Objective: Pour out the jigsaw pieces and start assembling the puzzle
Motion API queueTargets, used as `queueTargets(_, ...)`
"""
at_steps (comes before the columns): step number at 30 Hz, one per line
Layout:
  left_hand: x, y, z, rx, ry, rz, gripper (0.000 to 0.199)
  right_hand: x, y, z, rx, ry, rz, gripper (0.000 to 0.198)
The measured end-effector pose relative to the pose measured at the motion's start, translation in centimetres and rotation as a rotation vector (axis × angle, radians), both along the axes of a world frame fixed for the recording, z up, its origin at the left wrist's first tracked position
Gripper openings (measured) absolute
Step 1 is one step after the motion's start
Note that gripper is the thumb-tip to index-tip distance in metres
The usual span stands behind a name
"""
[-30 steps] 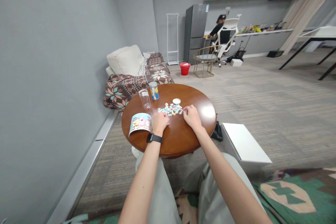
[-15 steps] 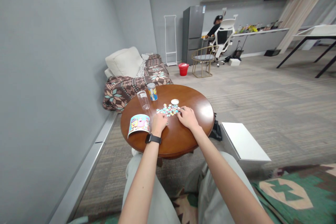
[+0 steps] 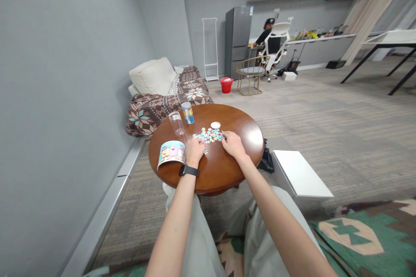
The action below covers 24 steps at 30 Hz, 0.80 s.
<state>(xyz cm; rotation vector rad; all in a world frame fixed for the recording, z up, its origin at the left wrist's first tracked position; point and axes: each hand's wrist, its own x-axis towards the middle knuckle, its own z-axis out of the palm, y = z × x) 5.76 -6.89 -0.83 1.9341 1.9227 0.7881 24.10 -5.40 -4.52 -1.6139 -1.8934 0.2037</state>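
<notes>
The round brown table (image 3: 238, 114) stands in front of my knees, and both my hands are over it. My right hand (image 3: 232, 143) has come a little nearer to the pile since half a second and one second before; its fingertips now meet the right edge. My left hand (image 3: 195, 150) has stayed almost in the same place, at the near left side. For the work, I judge this means both hands are within easy reach of the pieces. The right fingers are bent downward, slightly apart; the left fingers are curled close together. I cannot tell if either hand is pinching a piece.

The pile of puzzle pieces (image 3: 211, 135) lies between and beyond my hands, flat and scattered, in light blue, white, pink and yellow. Left of it is a curved picture card (image 3: 172, 151); farther are a clear glass (image 3: 176, 123) and a can (image 3: 187, 113). A lid (image 3: 215, 125) lies just beyond the pile. Smallest, some loose pieces (image 3: 206, 150) lie beside my left hand.
</notes>
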Motion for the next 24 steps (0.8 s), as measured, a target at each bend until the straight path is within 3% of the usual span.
queueTargets(12, -0.4, 0.1, -0.3, 0.028, 0.091, 0.158, 0.030, 0.1, 0.1, 0.2, -0.008, -0.018, -0.029, 0.028)
queueTargets(14, -0.2, 0.1, -0.3, 0.049, 0.078, 0.085, 0.031, 0.1, 0.0, 0.3, -0.003, -0.014, -0.032, 0.027)
queueTargets(18, 0.5, 0.1, -0.6, 0.144, 0.110, -0.203, 0.031, -0.1, -0.3, 0.3, 0.013, -0.017, 0.006, 0.029)
queueTargets(21, 0.9, 0.1, -1.1, 0.140, 0.160, -0.354, 0.029, -0.6, -0.8, 0.3, 0.049, -0.106, 0.142, 0.035)
queueTargets(24, 0.9, 0.3, -1.3, 0.118, 0.160, -0.382, 0.025, -1.1, -1.1, 0.3, 0.031, -0.205, 0.301, 0.039)
